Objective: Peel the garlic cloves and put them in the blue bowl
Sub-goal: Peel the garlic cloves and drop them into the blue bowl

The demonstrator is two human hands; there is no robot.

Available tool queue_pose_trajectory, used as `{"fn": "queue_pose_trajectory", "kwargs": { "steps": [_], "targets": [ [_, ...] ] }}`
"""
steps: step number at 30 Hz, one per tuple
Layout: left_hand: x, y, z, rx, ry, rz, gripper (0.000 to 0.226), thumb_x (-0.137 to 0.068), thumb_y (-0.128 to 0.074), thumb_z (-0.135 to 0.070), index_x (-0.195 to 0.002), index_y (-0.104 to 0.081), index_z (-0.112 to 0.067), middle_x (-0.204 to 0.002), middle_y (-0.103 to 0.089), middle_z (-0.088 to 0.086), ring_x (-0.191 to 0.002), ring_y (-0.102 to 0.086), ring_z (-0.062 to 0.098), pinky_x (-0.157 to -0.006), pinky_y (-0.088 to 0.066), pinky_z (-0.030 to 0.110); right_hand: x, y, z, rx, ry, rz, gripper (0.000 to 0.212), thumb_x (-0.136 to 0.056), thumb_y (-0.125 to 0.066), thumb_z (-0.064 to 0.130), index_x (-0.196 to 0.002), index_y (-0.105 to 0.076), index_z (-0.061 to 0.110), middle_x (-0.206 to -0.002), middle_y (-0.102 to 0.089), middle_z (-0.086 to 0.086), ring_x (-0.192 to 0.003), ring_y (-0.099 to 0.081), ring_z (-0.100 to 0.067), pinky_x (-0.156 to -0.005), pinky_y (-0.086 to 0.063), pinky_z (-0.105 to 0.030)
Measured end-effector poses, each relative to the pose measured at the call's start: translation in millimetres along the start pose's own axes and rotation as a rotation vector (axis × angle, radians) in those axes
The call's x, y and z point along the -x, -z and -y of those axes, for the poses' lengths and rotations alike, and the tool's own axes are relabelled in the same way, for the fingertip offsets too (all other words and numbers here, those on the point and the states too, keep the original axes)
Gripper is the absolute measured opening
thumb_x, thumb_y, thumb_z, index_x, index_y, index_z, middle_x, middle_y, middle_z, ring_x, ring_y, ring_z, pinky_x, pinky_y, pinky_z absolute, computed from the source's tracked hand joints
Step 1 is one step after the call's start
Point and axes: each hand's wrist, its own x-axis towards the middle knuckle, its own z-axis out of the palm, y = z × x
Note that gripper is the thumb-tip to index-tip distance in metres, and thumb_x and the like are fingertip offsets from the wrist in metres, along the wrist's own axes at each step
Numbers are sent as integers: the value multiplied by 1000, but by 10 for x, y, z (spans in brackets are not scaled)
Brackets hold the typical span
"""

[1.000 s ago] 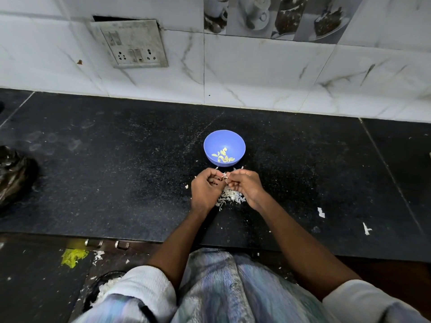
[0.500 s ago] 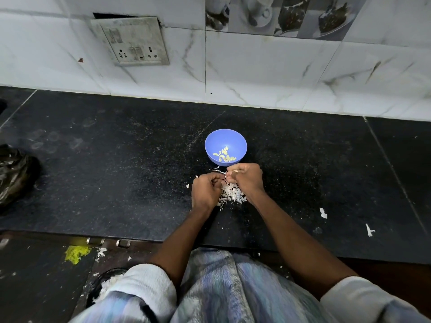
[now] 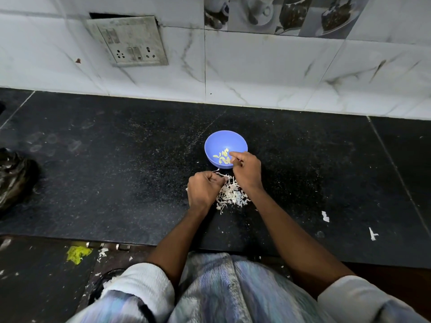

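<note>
A black stone counter (image 3: pixel 116 171) fills the middle of the view, backed by a white marbled tile wall (image 3: pixel 268 78) with a grimy switch plate (image 3: pixel 130 40) set into it, up and to the left of the bowl. A crumpled dark bag (image 3: pixel 14 180) lies on the counter far to the left of the bowl.

The blue bowl (image 3: pixel 219 141) stands on the counter, well forward of the wall. Several peeled, pale yellow garlic cloves (image 3: pixel 221 156) lie in its bottom.

The right hand (image 3: pixel 248 170) reaches over the bowl's near right rim, its fingers bunched and pointing down at the cloves inside; whether it is pinching a clove cannot be told. The left hand (image 3: pixel 204 188) rests just in front of the bowl, to its left, fingers curled into a loose fist; what it holds, if anything, is hidden.

A heap of white garlic skins (image 3: pixel 232 194) lies on the counter just in front of the bowl, between the 2 wrists. 2 white scraps (image 3: pixel 325 216) lie well off to the right of the bowl.
</note>
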Motion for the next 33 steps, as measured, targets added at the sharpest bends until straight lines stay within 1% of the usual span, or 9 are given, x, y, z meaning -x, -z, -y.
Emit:
{"fn": "queue_pose_trajectory", "kwargs": {
  "steps": [2, 4, 6, 9, 14, 17, 21, 29, 33],
  "targets": [
    [-15, 16, -1, -19, 7, -11, 23, -80, -92, -35, -68, -74, -25, -63, -71, -18, -57, -64, -2, -59, -54, 25, -37, -9, 9, 8, -33, -23, 26, -89, -75, 8, -114, -79, 14, -107, -79, -4, -100, -74, -17, -94, -58, -40],
    [-68, -2, 38, 43, -67, 26, 14, -83, -87, -14, -81, -78, -24, -73, -73, -13, -64, -66, 0, -67, -59, 28, -76, -25, 36, -5, -70, -47, 24, -82, -83, 10, -106, -81, 14, -97, -80, -2, -91, -76, -13, -88, -61, -39],
    [-106, -20, 97, 57, -141, 40, 31, -87, -69, 7, -100, -80, -19, -88, -75, -9, -75, -68, 2, -76, -60, 26, -116, -45, 60, -12, -91, -48, 23, -79, -86, 13, -102, -81, 13, -95, -80, -3, -89, -76, -14, -88, -61, -39],
    [-142, -13, 170, 106, -187, 66, 36, -93, -60, 13, -109, -81, -12, -101, -79, -5, -90, -74, 5, -84, -58, 22, -147, -70, 85, 24, -77, -40, 17, -85, -81, 17, -101, -82, 14, -100, -80, -1, -98, -75, -19, -91, -59, -39],
    [-182, 127, 250, 215, -106, -20, 34, -97, -57, 13, -109, -81, -7, -99, -80, -1, -81, -72, 1, -78, -56, 15, -47, -131, 129, 53, 6, -126, 10, -90, -75, 20, -99, -81, 19, -88, -78, 4, -83, -73, -23, -76, -57, -37],
    [-186, 209, 343, 241, -56, -98, 38, -96, -55, 15, -107, -81, -9, -96, -80, -2, -85, -74, 7, -83, -58, 18, 64, -237, 142, 162, 163, 80, 7, -90, -71, 17, -89, -78, 18, -64, -65, 7, -67, -63, -23, -66, -50, -33],
    [-150, 238, 525, 177, -28, -157, 54, -84, -46, 24, -107, -81, -10, -101, -79, -3, -85, -71, 8, -85, -56, 16, 190, -394, 118, 409, 247, 374, 27, -89, -64, 8, -104, -79, 24, -100, -78, 2, -96, -72, -26, -79, -58, -39],
    [-197, 412, 660, 73, 26, -146, 51, -82, -51, 19, -108, -81, -13, -97, -76, -9, -77, -66, 3, -82, -52, 9, 235, -581, 194, 503, 196, 412, 33, -92, -66, 8, -118, -74, 27, -114, -71, -3, -105, -69, -29, -83, -57, -41],
    [-234, 436, 670, 40, 47, -152, 45, -86, -53, 11, -107, -81, -16, -101, -80, -4, -91, -73, 9, -90, -55, 21, 271, -732, 302, 551, 270, 438, 35, -96, -63, 10, -125, -72, 28, -121, -62, -6, -108, -66, -31, -86, -55, -42]
  ]
}}
